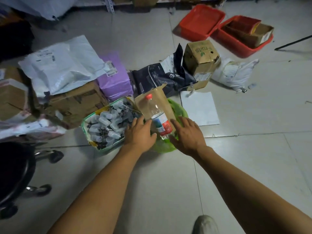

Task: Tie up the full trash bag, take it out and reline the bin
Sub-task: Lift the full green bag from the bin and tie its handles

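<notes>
Head view: we saw the green trash bag (166,146) on the tiled floor (253,166), just ahead of us, mouth open and stuffed full. A brown cardboard piece (158,98) stuck up out of it, with a clear plastic bottle (157,115), red cap and red-blue label, lying against the cardboard.

Our left hand (139,132) lay flat on the bag's left rim, fingers spread, touching the bottle side; its grip was released, nothing clenched. Our right hand (188,134) sat on the right rim, fingers splayed over the green plastic, grip also released. The bag was not yet tied.

Just left of the bag, touching it, sat a green-rimmed bag of small clear containers (106,124). Behind that were a brown box (76,102), a white mailer (62,65) on top of it and a purple parcel (114,80). Directly behind the trash bag lay a dark pouch (160,76), beside it a tilted cardboard carton (200,59), then a white bundle (234,73). A white sheet (199,108) lay flat on the floor right of the bag.

Far back right we saw two red trays (200,22), one holding a small box (261,34). Chair wheels (55,156) showed at the left edge, a shoe (205,225) at the bottom.
</notes>
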`<state>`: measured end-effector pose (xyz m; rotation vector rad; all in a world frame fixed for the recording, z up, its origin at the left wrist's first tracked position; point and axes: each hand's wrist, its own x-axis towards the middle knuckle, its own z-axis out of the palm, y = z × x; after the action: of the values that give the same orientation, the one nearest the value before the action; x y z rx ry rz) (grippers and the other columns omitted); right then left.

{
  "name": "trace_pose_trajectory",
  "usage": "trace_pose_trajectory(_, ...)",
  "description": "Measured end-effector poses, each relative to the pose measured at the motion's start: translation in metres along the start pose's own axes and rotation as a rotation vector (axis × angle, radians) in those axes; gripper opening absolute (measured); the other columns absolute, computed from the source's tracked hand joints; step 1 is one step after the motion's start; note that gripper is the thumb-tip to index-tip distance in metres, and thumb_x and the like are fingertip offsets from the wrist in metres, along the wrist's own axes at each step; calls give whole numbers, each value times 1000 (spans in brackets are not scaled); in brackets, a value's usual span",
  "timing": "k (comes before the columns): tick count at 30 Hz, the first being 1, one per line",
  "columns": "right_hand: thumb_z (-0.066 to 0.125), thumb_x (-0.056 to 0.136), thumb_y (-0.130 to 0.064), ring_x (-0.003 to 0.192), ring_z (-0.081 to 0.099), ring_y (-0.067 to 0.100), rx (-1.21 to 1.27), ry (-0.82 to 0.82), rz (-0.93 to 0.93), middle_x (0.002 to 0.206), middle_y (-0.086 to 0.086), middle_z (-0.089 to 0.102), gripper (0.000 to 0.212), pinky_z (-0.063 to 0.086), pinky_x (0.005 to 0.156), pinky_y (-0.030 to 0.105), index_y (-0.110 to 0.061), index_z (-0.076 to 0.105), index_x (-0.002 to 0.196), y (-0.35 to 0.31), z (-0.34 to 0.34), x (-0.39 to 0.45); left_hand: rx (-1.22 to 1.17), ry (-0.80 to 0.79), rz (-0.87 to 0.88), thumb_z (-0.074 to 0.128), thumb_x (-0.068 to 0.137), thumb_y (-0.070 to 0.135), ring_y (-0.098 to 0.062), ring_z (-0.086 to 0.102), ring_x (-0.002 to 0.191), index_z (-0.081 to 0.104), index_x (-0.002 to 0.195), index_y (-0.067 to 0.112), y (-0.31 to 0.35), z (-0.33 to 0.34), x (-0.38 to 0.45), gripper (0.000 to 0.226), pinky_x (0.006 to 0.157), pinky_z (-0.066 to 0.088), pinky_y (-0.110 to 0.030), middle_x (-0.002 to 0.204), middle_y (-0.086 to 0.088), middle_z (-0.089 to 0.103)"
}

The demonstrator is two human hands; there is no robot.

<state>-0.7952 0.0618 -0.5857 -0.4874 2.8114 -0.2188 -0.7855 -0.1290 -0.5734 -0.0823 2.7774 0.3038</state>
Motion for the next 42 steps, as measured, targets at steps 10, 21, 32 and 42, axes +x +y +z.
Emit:
trace_pose_trajectory(10,44,90,-64,122,49,32,53,258,-66,140,10,48,68,44,102,44,-27,26,144,13,85,47,-27,266,93,55,91,47,-32,20,146,29,148,25,-31,71,50,67,114,28,-50,160,-7,21)
trace_pose_trajectory(21,54,86,-60,96,59,28,246,272,18,125,12,57,71,50,77,36,-22,30,141,4,95,80,-42,339,134,56,92,39,-29,21,146,45,140,24,-40,85,68,52,114,31,-53,160,-5,25)
trace_pose_trajectory(32,61,83,-56,83,60,32,228,227,90,106,14,65,62,49,67,37,-14,40,124,5,107,91,-24,354,200,60,89,30,-27,22,144,54,129,19,-50,96,79,41,112,34,-47,156,-5,28)
trace_pose_trajectory(42,44,91,-64,85,60,24,319,382,19,103,8,67,57,50,72,34,-13,61,110,25,100,78,-63,464,299,57,92,23,-27,48,124,56,128,12,-71,107,67,38,97,47,-46,138,-4,48)
